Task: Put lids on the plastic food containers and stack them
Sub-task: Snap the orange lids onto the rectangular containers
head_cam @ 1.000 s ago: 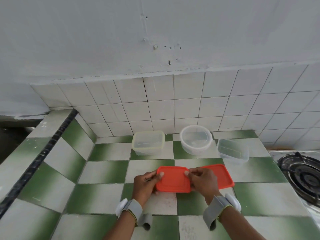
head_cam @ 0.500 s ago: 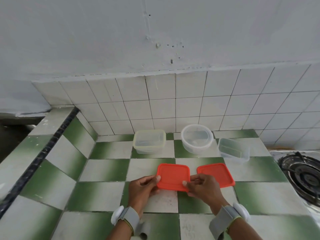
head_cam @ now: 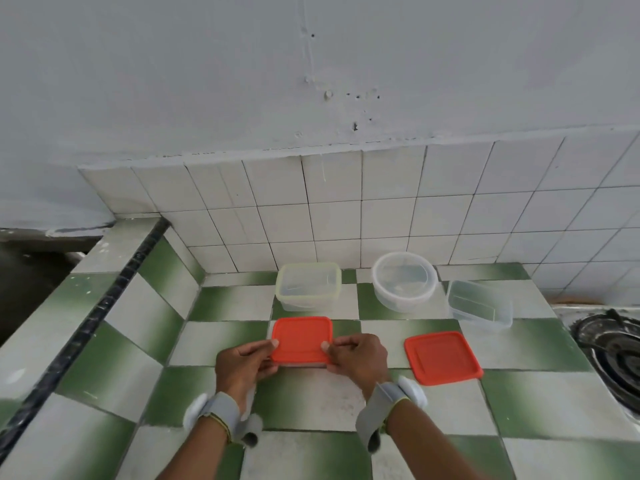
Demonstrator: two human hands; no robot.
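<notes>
An orange square lid (head_cam: 302, 338) is gripped by both hands just above the counter, my left hand (head_cam: 242, 365) on its left edge and my right hand (head_cam: 360, 358) on its right edge. A second orange lid (head_cam: 441, 356) lies flat on the counter to the right. Behind them stand three lidless clear containers: a rectangular one with a yellowish rim (head_cam: 309, 286), a round one (head_cam: 403, 280) and a small rectangular one (head_cam: 479, 304) turned at an angle. The held lid is just in front of the yellowish-rimmed container.
The green and white tiled counter (head_cam: 311, 403) has a raised ledge with a black strip (head_cam: 104, 306) along the left and a white tiled wall (head_cam: 346, 220) behind. A gas stove burner (head_cam: 613, 351) sits at the right edge.
Both hands have carried the held orange lid to the left and a little toward the wall, separating it from the second lid, which stays on the counter.
</notes>
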